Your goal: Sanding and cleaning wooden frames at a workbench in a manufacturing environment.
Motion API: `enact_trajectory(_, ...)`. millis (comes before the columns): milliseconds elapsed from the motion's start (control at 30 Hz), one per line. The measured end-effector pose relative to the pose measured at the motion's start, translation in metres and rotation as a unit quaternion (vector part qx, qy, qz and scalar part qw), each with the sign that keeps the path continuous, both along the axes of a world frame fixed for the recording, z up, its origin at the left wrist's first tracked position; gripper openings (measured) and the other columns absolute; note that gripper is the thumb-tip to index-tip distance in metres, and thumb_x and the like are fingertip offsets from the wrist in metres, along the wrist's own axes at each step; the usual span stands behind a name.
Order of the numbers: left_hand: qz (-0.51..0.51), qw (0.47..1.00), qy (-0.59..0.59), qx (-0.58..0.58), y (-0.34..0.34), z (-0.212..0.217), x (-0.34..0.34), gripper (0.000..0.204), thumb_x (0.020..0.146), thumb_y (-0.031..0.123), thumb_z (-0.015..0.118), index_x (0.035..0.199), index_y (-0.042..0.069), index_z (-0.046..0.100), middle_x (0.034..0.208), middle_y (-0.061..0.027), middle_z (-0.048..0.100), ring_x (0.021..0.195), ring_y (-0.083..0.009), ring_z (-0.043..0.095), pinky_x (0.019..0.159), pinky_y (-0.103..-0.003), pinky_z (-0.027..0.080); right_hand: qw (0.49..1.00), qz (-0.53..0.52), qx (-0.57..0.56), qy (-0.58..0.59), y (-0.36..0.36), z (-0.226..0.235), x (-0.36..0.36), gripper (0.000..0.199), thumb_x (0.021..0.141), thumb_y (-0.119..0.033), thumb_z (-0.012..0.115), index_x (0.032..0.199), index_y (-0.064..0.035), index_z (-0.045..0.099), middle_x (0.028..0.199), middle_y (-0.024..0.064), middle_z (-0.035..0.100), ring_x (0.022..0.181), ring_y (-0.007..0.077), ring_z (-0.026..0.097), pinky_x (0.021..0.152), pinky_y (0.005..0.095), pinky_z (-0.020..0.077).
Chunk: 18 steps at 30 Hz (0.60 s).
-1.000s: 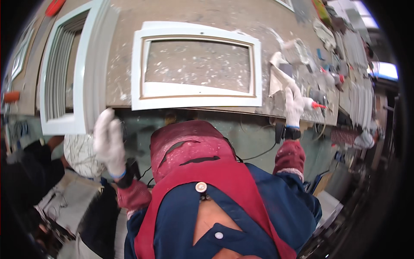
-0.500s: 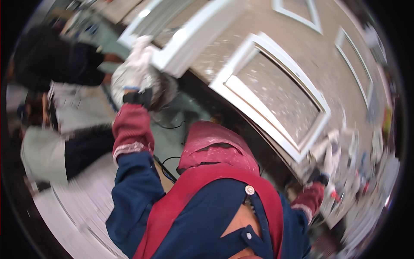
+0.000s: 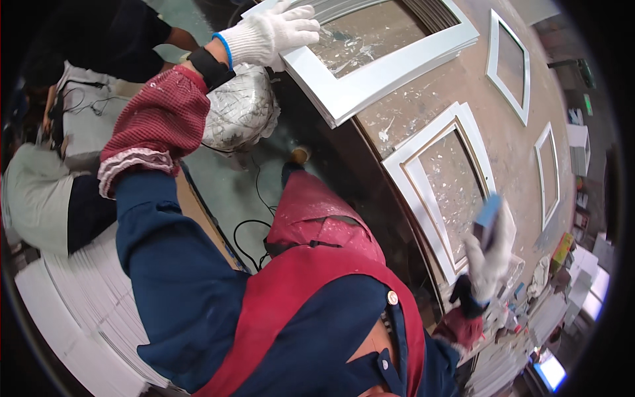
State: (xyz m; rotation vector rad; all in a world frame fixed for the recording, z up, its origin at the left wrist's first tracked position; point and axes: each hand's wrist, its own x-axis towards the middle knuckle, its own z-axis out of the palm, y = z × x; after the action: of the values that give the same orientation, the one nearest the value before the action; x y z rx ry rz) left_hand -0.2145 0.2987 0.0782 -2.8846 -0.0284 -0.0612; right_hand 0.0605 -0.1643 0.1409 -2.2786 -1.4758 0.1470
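My left hand (image 3: 268, 38), in a white knit glove, lies with fingers stretched out over the near left corner of a stack of white rectangular frames (image 3: 370, 86). On the right, my gloved right hand (image 3: 491, 264) is raised and closed around a blue sanding block (image 3: 488, 215), slightly blurred. Under and beside that hand lie white frames (image 3: 413, 169), skewed one over another at the table's near edge, with a brown inner edge showing.
The paint-spattered brown table (image 3: 529, 149) also carries two single white frames (image 3: 522, 86) farther right. A wrapped silvery bundle (image 3: 241, 112) stands left of it, with black cables on the floor. Stacked white panels (image 3: 73, 298) fill the lower left. Two people are at the left.
My left hand now rests flatter, with its fingers spread at the stack's corner. My right hand has risen from among the clutter at the right and now shows the blue sanding block. The view has shifted.
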Motion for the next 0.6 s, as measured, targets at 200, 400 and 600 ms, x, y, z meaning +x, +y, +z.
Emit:
enact_trajectory(200, -0.083, 0.983, 0.004, -0.164, 0.042, -0.026, -0.008, 0.076, 0.057, 0.044, 0.089, 0.117, 0.005, 0.063, 0.119, -0.0099, 0.064, 0.114, -0.0288, 0.062, 0.099, -0.038, 0.051, 0.956, 0.285, -0.012, -0.071, 0.207, -0.005, -0.093, 0.074, 0.081, -0.048, 0.075, 0.139, -0.0057, 0.055, 0.135, 0.0277, 0.053, 0.116, 0.0446, 0.057, 0.099, 0.0482, 0.0468)
enact_trajectory(400, -0.122, 0.971, -0.054, -0.199, 0.063, -0.03, -0.01, 0.071, 0.058, 0.05, 0.085, 0.107, 0.004, 0.063, 0.102, -0.0106, 0.066, 0.102, -0.0282, 0.066, 0.09, -0.038, 0.053, 0.948, 0.293, -0.09, -0.085, 0.256, -0.023, -0.114, 0.062, 0.071, -0.04, 0.077, 0.122, -0.0089, 0.06, 0.128, 0.0231, 0.054, 0.104, 0.0421, 0.06, 0.083, 0.0491, 0.0509)
enact_trajectory(600, -0.091, 0.969, -0.068, -0.221, 0.061, -0.035, -0.012, 0.061, 0.06, 0.057, 0.079, 0.095, 0.01, 0.067, 0.089, -0.0056, 0.067, 0.089, -0.0255, 0.068, 0.08, -0.036, 0.054, 0.937, 0.313, -0.141, -0.058, 0.297, -0.034, -0.13, 0.065, 0.07, -0.043, 0.079, 0.122, -0.0067, 0.063, 0.134, 0.0292, 0.051, 0.109, 0.0464, 0.058, 0.095, 0.0511, 0.0454)
